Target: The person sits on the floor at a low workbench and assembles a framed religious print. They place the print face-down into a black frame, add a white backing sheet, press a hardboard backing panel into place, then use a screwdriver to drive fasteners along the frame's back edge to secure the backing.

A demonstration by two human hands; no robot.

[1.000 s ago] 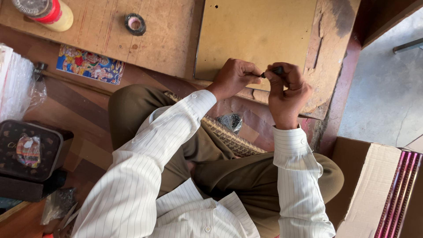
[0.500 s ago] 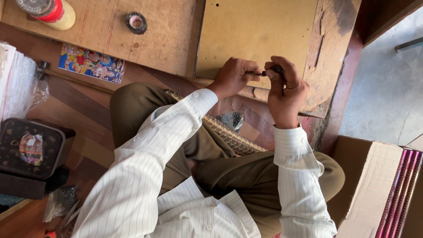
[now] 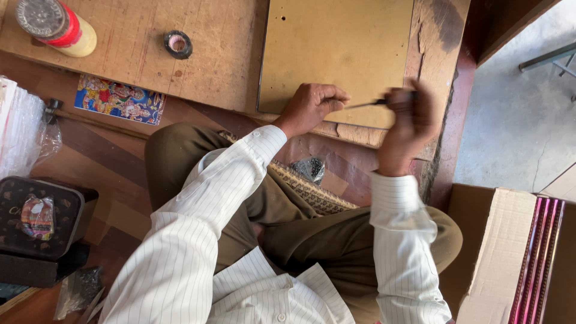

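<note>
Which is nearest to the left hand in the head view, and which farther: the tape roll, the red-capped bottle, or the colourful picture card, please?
From the left hand:
1. Tape roll, on the board to its left.
2. Colourful picture card, lower, farther left.
3. Red-capped bottle, top left corner.

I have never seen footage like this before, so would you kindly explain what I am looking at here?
There is no machine: a camera worn on a person's head looks down at their own lap and two bare hands. The left hand is closed around one end of a thin dark tool; the blurred right hand grips its other end. Both are over the near edge of a yellowish board lying on a worn wooden table. Also on the table are a roll of black tape and a cream bottle with a red band. A cardboard box stands at the right.
</note>
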